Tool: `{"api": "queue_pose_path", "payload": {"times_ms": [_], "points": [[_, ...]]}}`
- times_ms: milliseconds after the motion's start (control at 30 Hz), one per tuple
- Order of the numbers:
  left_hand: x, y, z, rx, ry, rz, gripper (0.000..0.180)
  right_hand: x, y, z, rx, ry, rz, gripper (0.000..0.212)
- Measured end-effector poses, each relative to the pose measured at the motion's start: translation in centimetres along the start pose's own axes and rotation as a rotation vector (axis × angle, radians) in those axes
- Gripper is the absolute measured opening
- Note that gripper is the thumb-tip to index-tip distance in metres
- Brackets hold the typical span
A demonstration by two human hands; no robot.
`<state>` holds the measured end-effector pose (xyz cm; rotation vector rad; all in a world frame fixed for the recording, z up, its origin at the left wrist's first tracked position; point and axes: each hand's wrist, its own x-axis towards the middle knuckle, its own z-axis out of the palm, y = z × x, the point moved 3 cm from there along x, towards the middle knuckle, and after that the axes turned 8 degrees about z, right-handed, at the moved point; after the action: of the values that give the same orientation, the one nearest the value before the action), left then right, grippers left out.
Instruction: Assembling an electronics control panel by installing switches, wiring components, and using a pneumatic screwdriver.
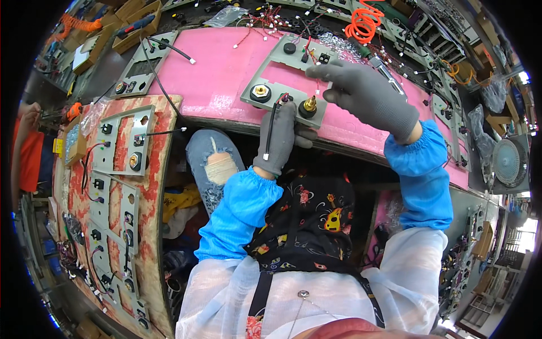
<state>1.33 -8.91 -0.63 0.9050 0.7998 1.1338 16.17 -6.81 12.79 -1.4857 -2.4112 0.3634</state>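
Note:
A grey metal panel (pixel 255 79) with a rectangular cut-out lies on the pink work surface, its near edge by my body. It carries a brass fitting in a black ring (pixel 260 92), a second brass fitting (pixel 309 106) and a round black knob (pixel 289 48). My left hand (pixel 277 138), in a grey glove, is at the near edge, fingertips closed at a small connector between the fittings; what they grip is hidden. A black cable (pixel 272 127) with a white plug hangs over that glove. My right hand (pixel 372 99), also gloved, hovers over the panel's right side with fingers apart, holding nothing visible.
Similar panels stand at left on a red-stained board (pixel 155 198) and at far left. Behind the panel lie red wires (pixel 265 25), loose metal hardware (pixel 339 46), an orange coiled hose (pixel 363 25) and a metal tool (pixel 388 75). A fan (pixel 509 163) stands right.

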Motion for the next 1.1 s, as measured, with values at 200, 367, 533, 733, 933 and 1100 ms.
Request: {"api": "queue_pose_path", "payload": {"times_ms": [200,367,533,733,933,1100], "points": [[0.2,-0.4,0.3,-0.008,-0.001,-0.007,0.046,0.3,-0.5,2.7,-0.183,-0.062,0.098,0.027],[0.3,-0.5,-0.1,0.066,0.020,-0.022,0.047,1.0,-1.0,2.1,0.050,-0.173,0.169,0.019],[0.3,-0.8,-0.7,0.049,0.016,0.015,0.045,1.4,-0.8,3.0,-0.069,-0.141,0.093,0.020],[0.4,-0.5,0.9,0.005,-0.005,-0.030,0.039,1.2,-0.7,1.4,-0.104,-0.114,0.053,0.015],[0.0,0.0,-1.0,0.142,0.068,0.003,0.042,2.1,1.3,-2.9,-0.099,0.437,-0.087,0.013],[0.0,0.0,1.7,0.198,0.065,-0.002,0.037,-6.0,8.5,3.8,-0.281,0.330,0.446,0.016]]}}
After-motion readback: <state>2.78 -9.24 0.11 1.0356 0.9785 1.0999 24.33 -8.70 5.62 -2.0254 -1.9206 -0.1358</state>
